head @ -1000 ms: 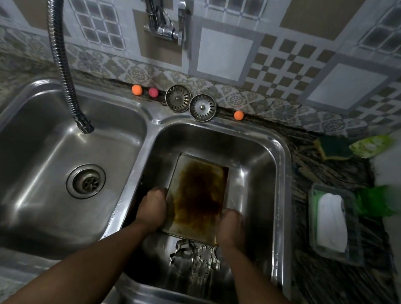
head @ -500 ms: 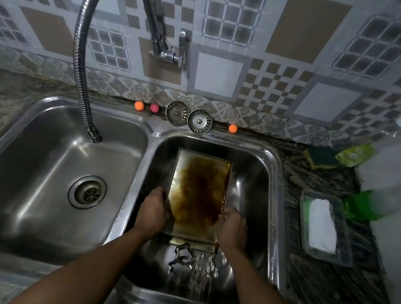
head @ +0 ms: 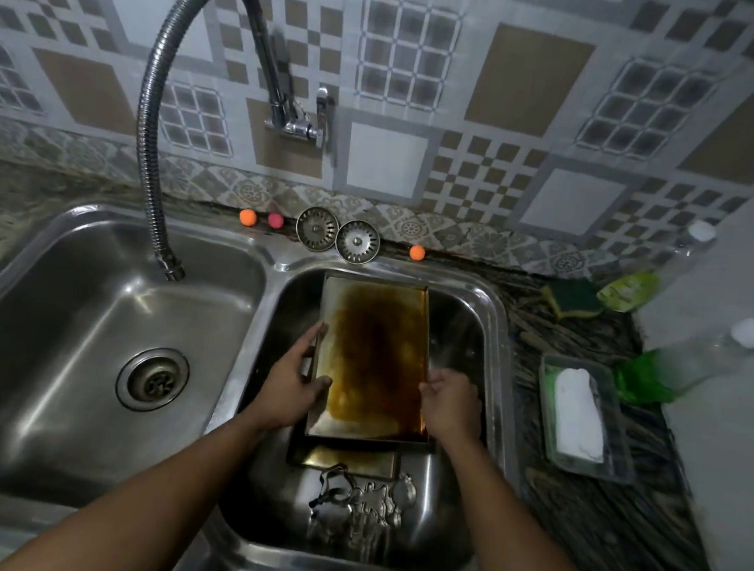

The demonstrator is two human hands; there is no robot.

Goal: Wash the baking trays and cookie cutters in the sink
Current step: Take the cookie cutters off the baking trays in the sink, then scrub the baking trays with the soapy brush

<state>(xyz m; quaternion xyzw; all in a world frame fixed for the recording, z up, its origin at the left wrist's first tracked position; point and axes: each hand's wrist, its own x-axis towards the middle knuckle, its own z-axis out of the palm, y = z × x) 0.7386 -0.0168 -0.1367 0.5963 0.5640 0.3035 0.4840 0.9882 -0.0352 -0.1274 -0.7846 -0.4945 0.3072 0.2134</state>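
Note:
A rectangular metal baking tray [head: 375, 358] with a dark brown burnt stain is lifted above the right sink basin [head: 486, 323]. My left hand [head: 294, 381] grips its left rim, thumb on the inside. On the right rim my right hand [head: 449, 405] holds it with curled fingers. Under it lies a second tray [head: 349, 460], only its near edge showing. Several metal cookie cutters [head: 359, 497] lie on the basin floor nearer to me.
The left basin [head: 85, 326] has an open drain, with the flexible tap hose [head: 151, 125] hanging over it. Two strainers [head: 338, 235] and small coloured balls sit on the back ledge. On the right counter are a sponge [head: 572, 297], a soap tub [head: 583, 415] and bottles [head: 690, 361].
Both hands have raised the stained tray off the basin floor, uncovering the edge of the second tray below. The camera has tilted up, showing more of the tap and wall.

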